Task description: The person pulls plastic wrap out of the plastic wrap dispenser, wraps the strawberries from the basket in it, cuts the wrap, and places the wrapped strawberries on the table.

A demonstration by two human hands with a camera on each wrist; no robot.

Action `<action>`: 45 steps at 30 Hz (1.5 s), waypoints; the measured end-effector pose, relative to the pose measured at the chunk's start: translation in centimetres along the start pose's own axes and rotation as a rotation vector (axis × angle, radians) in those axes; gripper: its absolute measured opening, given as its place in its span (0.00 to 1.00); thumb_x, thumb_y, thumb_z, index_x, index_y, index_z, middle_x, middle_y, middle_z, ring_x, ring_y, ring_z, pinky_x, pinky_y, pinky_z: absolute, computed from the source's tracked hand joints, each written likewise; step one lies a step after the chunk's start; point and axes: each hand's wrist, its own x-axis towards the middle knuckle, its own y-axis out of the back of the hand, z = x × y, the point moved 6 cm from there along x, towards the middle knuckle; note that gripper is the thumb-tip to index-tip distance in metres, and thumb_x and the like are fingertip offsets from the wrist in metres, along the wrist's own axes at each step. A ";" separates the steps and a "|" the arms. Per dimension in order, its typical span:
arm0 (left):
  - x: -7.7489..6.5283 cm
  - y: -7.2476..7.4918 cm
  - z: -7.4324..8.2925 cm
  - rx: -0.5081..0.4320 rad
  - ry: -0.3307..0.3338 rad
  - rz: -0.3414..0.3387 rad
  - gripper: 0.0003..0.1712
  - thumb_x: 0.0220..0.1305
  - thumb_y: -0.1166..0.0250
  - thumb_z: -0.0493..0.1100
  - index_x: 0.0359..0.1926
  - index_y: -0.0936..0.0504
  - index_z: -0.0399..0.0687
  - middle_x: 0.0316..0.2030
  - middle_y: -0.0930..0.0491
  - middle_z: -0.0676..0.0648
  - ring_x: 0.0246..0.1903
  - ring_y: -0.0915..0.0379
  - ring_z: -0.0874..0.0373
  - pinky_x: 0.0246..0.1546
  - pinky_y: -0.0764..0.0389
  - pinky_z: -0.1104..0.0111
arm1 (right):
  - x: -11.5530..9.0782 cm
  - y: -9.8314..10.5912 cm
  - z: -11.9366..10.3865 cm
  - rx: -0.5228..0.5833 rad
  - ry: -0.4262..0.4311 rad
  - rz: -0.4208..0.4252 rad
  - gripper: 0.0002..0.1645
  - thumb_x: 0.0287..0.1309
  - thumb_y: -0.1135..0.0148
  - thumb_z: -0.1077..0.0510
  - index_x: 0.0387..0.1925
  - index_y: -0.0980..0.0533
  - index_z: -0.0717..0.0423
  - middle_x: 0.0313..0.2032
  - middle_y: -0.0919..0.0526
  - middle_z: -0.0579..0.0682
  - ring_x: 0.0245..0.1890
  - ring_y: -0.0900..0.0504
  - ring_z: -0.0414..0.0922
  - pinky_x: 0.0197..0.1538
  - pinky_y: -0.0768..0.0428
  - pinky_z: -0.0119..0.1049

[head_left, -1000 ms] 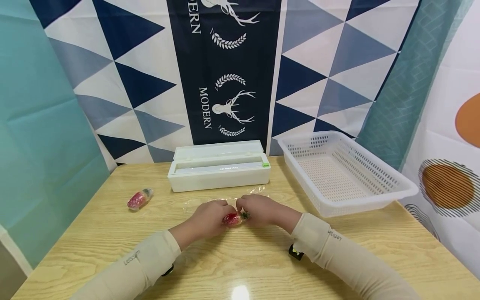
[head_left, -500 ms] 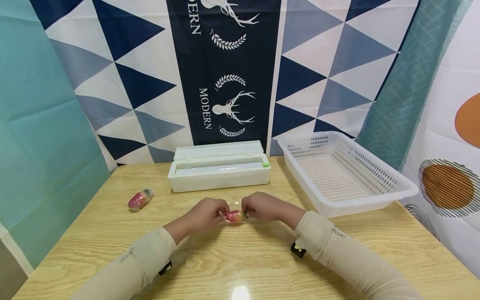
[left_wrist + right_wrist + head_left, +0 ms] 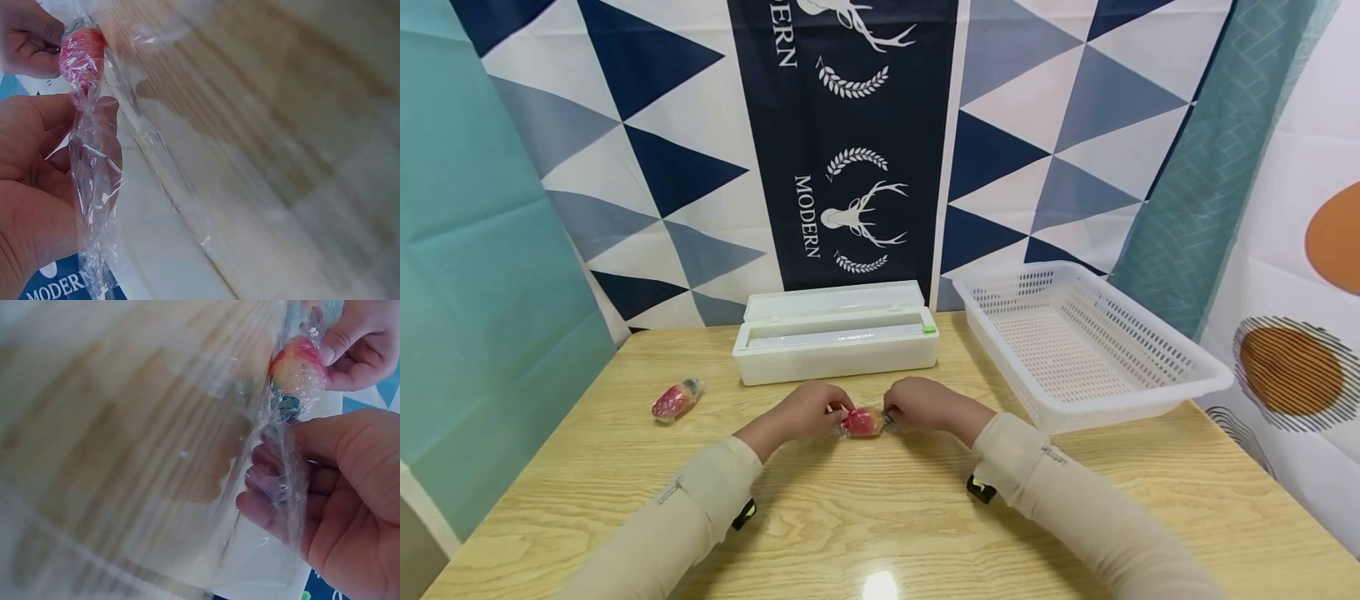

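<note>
Between my two hands is a red and pale-yellow strawberry [image 3: 862,422] with a green leafy end, wrapped in clear cling film [image 3: 94,181]. My left hand [image 3: 811,408] pinches the film where it is twisted narrow at the red tip. A crumpled tail of film hangs across that palm in the left wrist view. My right hand [image 3: 925,407] pinches the gathered film by the green leaves, its fingers [image 3: 265,512] curled behind the film. The strawberry is close over the wooden table [image 3: 865,508] in the head view.
A second film-wrapped strawberry [image 3: 676,400] lies at the left of the table. A long white cling film box [image 3: 838,358] with its lid up stands at the back. At right is a white perforated plastic basket [image 3: 1127,408].
Both hands and the strawberry have shifted slightly away toward the box. The film spread behind the strawberry is now gathered in at both ends. The second strawberry stays put.
</note>
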 end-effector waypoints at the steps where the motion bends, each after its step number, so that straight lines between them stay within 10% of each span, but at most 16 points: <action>1: 0.1 0.2 0.1 0.021 0.005 0.011 0.07 0.65 0.38 0.34 0.42 0.14 0.42 0.36 0.16 0.49 0.38 0.21 0.57 0.40 0.20 0.64 | 0.0 0.1 -0.1 -0.025 -0.005 0.012 0.14 0.59 0.41 0.67 0.19 0.25 0.53 0.19 0.31 0.43 0.22 0.34 0.39 0.28 0.33 0.33; 5: 0.2 1.0 0.8 0.083 -0.004 0.074 0.08 0.62 0.33 0.36 0.42 0.14 0.43 0.38 0.17 0.48 0.39 0.22 0.53 0.42 0.21 0.62 | -0.2 1.0 -0.6 -0.086 0.001 0.105 0.01 0.58 0.35 0.64 0.32 0.18 0.57 0.30 0.23 0.48 0.32 0.24 0.45 0.37 0.22 0.38; 8: 0.1 1.2 1.5 0.093 -0.047 0.083 0.10 0.58 0.29 0.37 0.42 0.14 0.42 0.38 0.17 0.48 0.38 0.22 0.52 0.41 0.21 0.62 | -0.5 1.5 -1.2 -0.072 0.033 0.152 0.09 0.54 0.30 0.61 0.38 0.18 0.59 0.35 0.21 0.50 0.36 0.22 0.47 0.41 0.21 0.40; 15: 0.1 -0.2 1.6 0.204 -0.117 0.043 0.14 0.47 0.25 0.35 0.36 0.18 0.45 0.33 0.20 0.51 0.33 0.26 0.58 0.37 0.22 0.64 | -0.5 1.0 -1.0 -0.009 0.031 0.073 0.14 0.46 0.27 0.63 0.38 0.19 0.57 0.34 0.21 0.48 0.33 0.22 0.44 0.39 0.22 0.39; 27: 0.5 0.4 0.4 -0.078 -0.068 -0.099 0.11 0.63 0.38 0.31 0.45 0.15 0.41 0.40 0.16 0.50 0.40 0.23 0.58 0.42 0.22 0.65 | -0.1 1.1 0.3 0.056 0.039 0.024 0.09 0.53 0.41 0.69 0.33 0.17 0.58 0.30 0.17 0.47 0.29 0.23 0.40 0.40 0.21 0.37; 45: 2.3 0.5 -2.2 -0.101 0.071 -0.084 0.08 0.63 0.40 0.29 0.41 0.18 0.40 0.32 0.22 0.49 0.32 0.30 0.60 0.36 0.25 0.67 | 1.8 1.0 2.0 0.042 -0.074 0.020 0.03 0.59 0.39 0.66 0.31 0.21 0.57 0.29 0.19 0.48 0.32 0.21 0.45 0.41 0.21 0.40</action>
